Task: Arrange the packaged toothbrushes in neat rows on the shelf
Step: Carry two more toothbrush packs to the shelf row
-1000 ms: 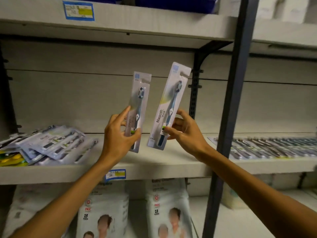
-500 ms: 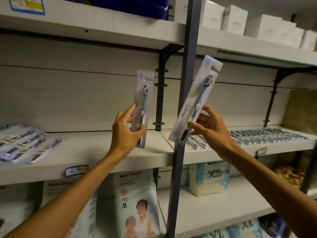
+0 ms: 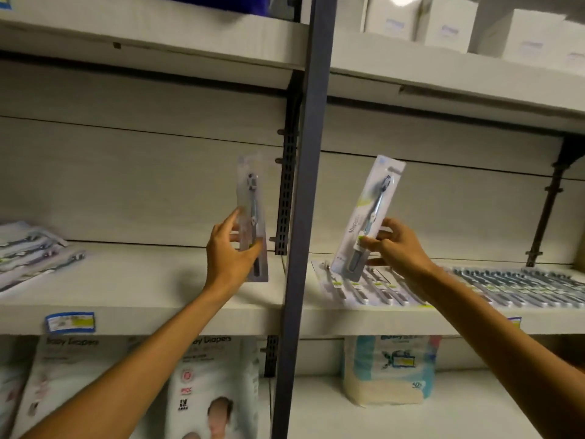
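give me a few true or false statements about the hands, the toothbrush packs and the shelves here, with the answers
1. Each hand holds one packaged toothbrush. True: the left hand grips the left pack, the right hand grips the right pack.
2. The right pack lies flat on the shelf. False: it is held up, tilted, above the neat row of toothbrushes.
3. A dark upright post stands between the two hands. True.
4. The loose pile of packs sits at the far right. False: it is at the far left.
5. Baby diaper packs are on the shelf below. True.
6. The top shelf holds bottles. False: white boxes.
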